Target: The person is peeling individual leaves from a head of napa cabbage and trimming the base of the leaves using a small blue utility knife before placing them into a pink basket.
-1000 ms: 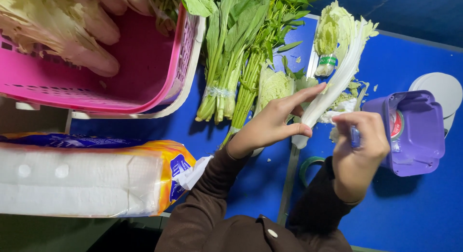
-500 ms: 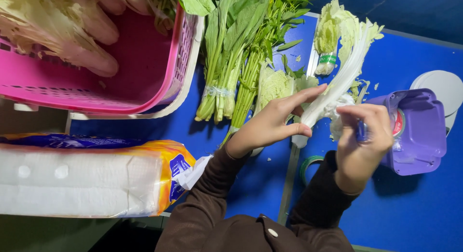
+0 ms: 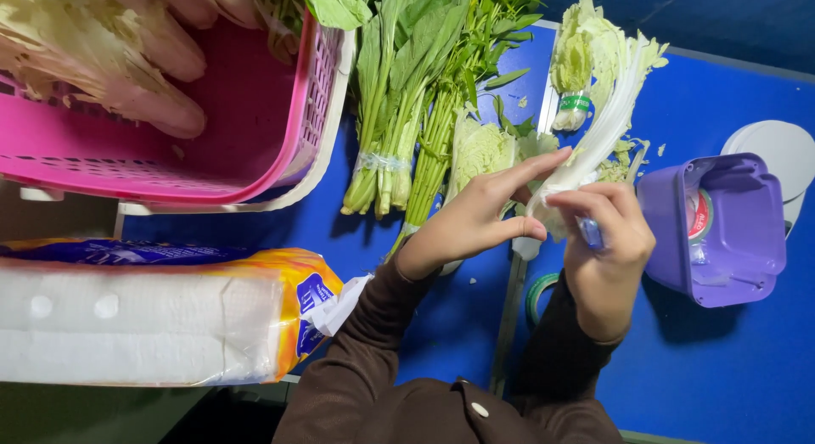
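White-stemmed, pale green cabbage leaf (image 3: 594, 147) lies over the blue surface (image 3: 730, 359). I note my right hand (image 3: 604, 244) has moved left off the purple plastic box (image 3: 717, 227); both hands' fingers pinch the stem base, left hand (image 3: 475, 219) steadying.

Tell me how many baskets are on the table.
2: a pink basket at the upper left, nested in a white one, and a small purple basket at the right, beside the right hand. Others may lie outside the view.

Both hands meet at the base of a cabbage stalk (image 3: 607, 126): the left hand (image 3: 475, 219) pinches it, the right hand (image 3: 607, 244) grips beside it. A purple box (image 3: 739, 240) sits just right; a pink basket (image 3: 280, 113) lies far left.
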